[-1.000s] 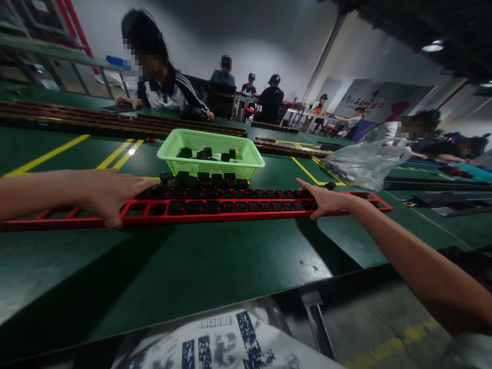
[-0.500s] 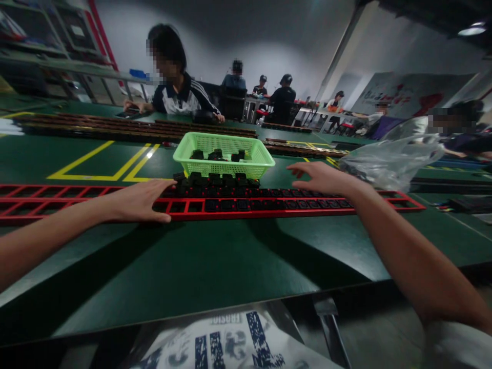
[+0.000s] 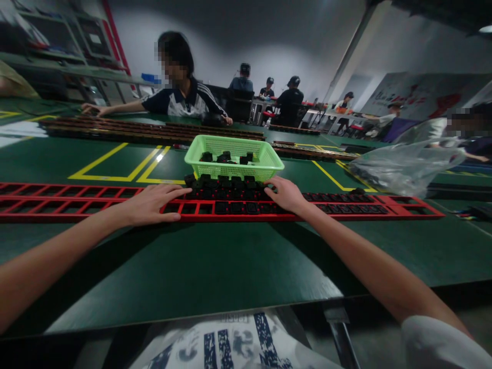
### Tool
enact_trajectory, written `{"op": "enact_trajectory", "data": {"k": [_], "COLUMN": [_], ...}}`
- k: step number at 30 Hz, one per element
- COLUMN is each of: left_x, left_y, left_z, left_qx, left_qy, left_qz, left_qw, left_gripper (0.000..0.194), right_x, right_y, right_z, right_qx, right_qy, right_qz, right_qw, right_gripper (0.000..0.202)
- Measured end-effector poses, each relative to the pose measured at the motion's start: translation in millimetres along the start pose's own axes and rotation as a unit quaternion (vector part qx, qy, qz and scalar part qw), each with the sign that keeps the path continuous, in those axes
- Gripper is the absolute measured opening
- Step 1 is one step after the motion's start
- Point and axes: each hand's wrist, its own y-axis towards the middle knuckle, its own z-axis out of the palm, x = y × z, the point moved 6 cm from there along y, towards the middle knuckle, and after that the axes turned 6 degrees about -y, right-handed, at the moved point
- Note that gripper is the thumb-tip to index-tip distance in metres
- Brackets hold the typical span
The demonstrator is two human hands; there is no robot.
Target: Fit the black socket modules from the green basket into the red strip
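The left hand point(image 3: 154, 205) lies across a red slotted frame point(image 3: 226, 218), thumb spread from the fingers, the thumb along the near rail and the fingertips at the loose black modules point(image 3: 230, 181). The right hand point(image 3: 283, 195) reaches in from the other side, fingers bent down at those same modules; whether it pinches one I cannot tell. The frame lies flat along the green surface point(image 3: 230, 261), just in front of a light green perforated basket point(image 3: 238, 170) with more modules inside. A clear plastic bag point(image 3: 403, 166) sits farther right, and a co-worker point(image 3: 188, 100) is across the surface

A careless sweep of the right wrist could unseat the fitted modules point(image 3: 251, 207) beneath it, and a push could send the crowded loose ones over the rail. The frame looks long, thin and glossy, with two rows of rectangular slots: open ladder-like at left, packed with dark, red-dotted squares through the middle and right
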Motion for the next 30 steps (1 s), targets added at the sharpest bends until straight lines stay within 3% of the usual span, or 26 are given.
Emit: {"op": "enact_trajectory", "data": {"k": [4, 12, 18, 27, 30], "left_x": [-2.9, -28.9, -31.7, -37.0, -39.3], "left_y": [2.3, 30.6, 29.7, 28.4, 28.5], "left_z": [-4.3, -3.5, 6.8, 2.1, 1.5], "left_qx": [-0.007, -0.074, -0.112, -0.097, -0.095], "left_qy": [-0.013, -0.043, -0.059, -0.06, -0.064], "left_qz": [-0.005, -0.083, -0.047, -0.042, -0.036], "left_qw": [1.0, 0.993, 0.991, 0.993, 0.993], "left_gripper": [0.09, 0.061, 0.062, 0.064, 0.062], "right_x": [-0.8, -6.7, -9.7, -13.1, -12.8], "right_y": [2.4, 8.6, 13.5, 18.5, 19.5], "right_z": [8.3, 15.8, 22.2, 24.4, 25.6], "right_qx": [0.015, 0.033, 0.019, 0.014, 0.014], "right_qy": [0.039, 0.101, 0.116, 0.097, 0.104], "right_qz": [-0.007, 0.002, -0.038, -0.064, -0.078], "right_qw": [0.999, 0.994, 0.992, 0.993, 0.991], "right_gripper": [0.026, 0.021, 0.045, 0.04, 0.049]}}
